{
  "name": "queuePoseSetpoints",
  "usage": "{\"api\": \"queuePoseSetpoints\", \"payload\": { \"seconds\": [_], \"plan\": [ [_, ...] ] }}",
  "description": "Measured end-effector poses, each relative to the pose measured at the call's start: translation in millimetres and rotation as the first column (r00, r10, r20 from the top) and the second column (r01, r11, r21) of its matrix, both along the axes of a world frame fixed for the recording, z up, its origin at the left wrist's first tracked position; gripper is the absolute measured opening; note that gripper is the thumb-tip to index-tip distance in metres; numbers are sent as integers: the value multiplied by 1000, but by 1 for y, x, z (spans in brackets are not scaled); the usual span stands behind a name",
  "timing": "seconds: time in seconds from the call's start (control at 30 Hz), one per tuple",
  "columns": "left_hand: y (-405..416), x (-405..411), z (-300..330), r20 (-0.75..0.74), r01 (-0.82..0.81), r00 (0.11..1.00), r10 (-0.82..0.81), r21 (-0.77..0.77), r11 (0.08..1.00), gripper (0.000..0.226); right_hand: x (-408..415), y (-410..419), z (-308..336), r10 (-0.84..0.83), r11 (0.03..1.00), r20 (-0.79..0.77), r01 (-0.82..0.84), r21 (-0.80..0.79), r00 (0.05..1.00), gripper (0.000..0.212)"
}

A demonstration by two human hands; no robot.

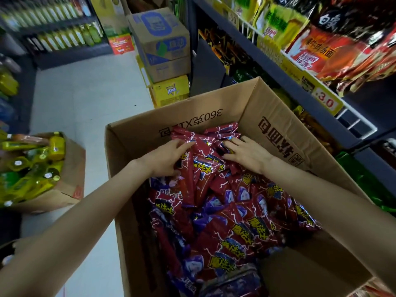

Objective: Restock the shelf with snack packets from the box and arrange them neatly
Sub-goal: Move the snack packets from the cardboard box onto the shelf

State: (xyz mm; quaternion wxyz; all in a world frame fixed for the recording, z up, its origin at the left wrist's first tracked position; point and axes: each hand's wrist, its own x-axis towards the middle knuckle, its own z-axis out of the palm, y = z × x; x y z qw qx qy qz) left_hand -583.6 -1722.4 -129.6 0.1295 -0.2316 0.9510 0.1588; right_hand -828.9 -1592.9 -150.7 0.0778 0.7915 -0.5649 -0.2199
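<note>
At frame centre, both hands, left hand (166, 156) and right hand (246, 153), clasp a bunch of red snack packets (201, 166) from either side, likely to lift several from the box (192, 116) together.

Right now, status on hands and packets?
Left hand and right hand both gathering red snack packets inside the box. None lifted out. Nothing obstructing.

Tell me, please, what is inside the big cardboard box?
The cardboard box holds a loose heap of red snack packets. The left hand and right hand press on the far packets. The heap covers the bottom, so what lies under it cannot be seen.
</note>
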Motion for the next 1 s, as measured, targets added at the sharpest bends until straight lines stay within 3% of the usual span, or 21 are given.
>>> {"api": "queuePoseSetpoints", "payload": {
  "seconds": [0.23, 0.43, 0.6, 0.67, 0.77, 0.83, 0.93, 1.0],
  "plan": [
    [-2, 3, 2, 31, 85, 996, -81, -171, 981, 70, -24, -1, 12, 27, 999, 23, -28, 28, 999, 38],
    [7, 4, 26, -115, 103, 986, -119, -136, 985, 55, -23, 23, 45, 155, 951, 118, -117, -285, 981, 21],
    [26, 3, 52, -208, 67, 971, -117, -236, 970, 51, -15, 66, 96, 70, 913, 200, 18, -407, 977, 21],
    [39, 4, 63, -303, 3, 949, -90, -275, 961, 48, -6, 88, 116, -58, 915, 351, 190, -355, 934, 21],
    [60, 9, 81, -492, -115, 870, -39, -278, 954, 43, 11, 125, 138, -247, 797, 693, 549, -252, 677, 17],
    [75, 13, 92, -589, -205, 806, 55, -189, 960, 41, 17, 151, 146, -233, 684, 830, 692, -230, 506, 18],
    [103, 17, 110, -677, -266, 693, 248, 80, 961, 43, 19, 193, 163, -179, 596, 978, 803, 18, 111, 25],
    [126, 17, 124, -704, -241, 639, 312, 201, 949, 45, 22, 226, 177, -122, 583, 992, 806, 102, -37, 22]
  ]
}}
